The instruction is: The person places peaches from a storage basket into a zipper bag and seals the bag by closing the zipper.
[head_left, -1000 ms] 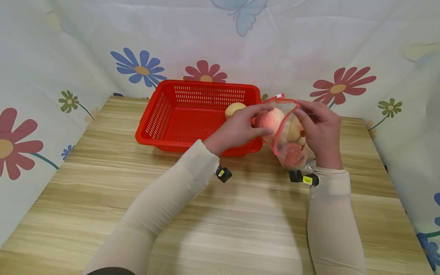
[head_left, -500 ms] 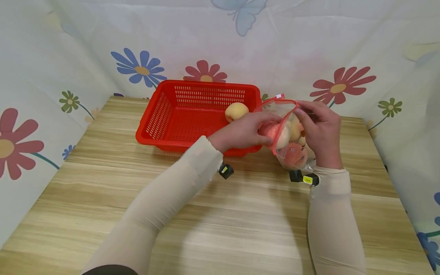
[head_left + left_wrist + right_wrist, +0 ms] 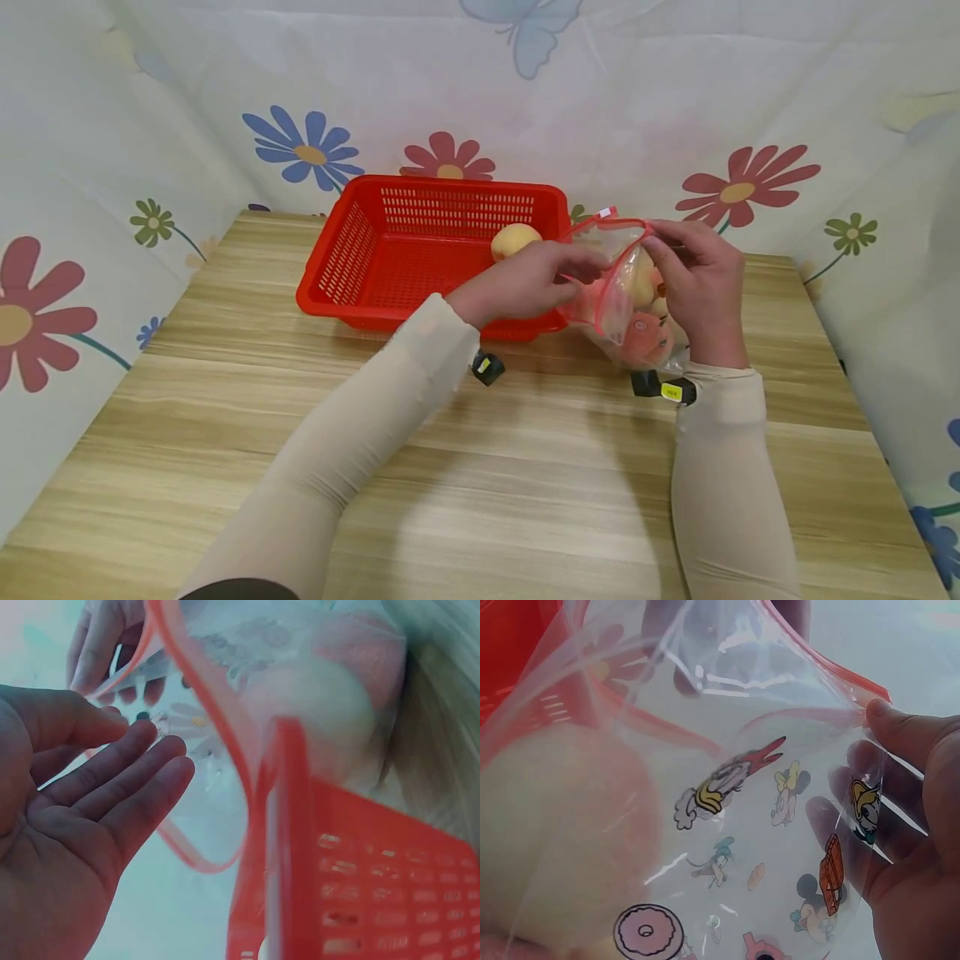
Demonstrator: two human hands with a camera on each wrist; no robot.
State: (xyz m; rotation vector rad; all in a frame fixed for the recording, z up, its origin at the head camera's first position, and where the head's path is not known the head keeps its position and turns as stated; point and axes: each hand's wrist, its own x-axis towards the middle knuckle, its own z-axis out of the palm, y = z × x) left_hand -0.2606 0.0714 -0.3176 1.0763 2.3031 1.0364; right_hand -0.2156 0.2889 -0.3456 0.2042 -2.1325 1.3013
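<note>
My right hand (image 3: 703,279) pinches the red-edged rim of a clear zip bag (image 3: 617,315) printed with cartoon figures. The bag's mouth gapes toward the left. Several peaches (image 3: 570,840) lie inside it, seen through the plastic. At that mouth is my left hand (image 3: 525,282), its fingers loosely extended and nothing in them, as the left wrist view (image 3: 67,825) shows. Behind this hand a pale yellow peach (image 3: 514,240) rests in the right end of a red plastic basket (image 3: 420,267). The bag stands against the basket's right side.
The basket sits at the back of a wood-grain table (image 3: 480,467), close to a flowered cloth backdrop (image 3: 600,108). A red zip slider (image 3: 607,212) sticks up at the bag's far corner. Small black cameras (image 3: 663,387) are worn at the wrists.
My left hand carried a pink peach through the bag's mouth and let it go inside. The hand has since drawn back slightly left; the right hand keeps its pinch on the rim.
</note>
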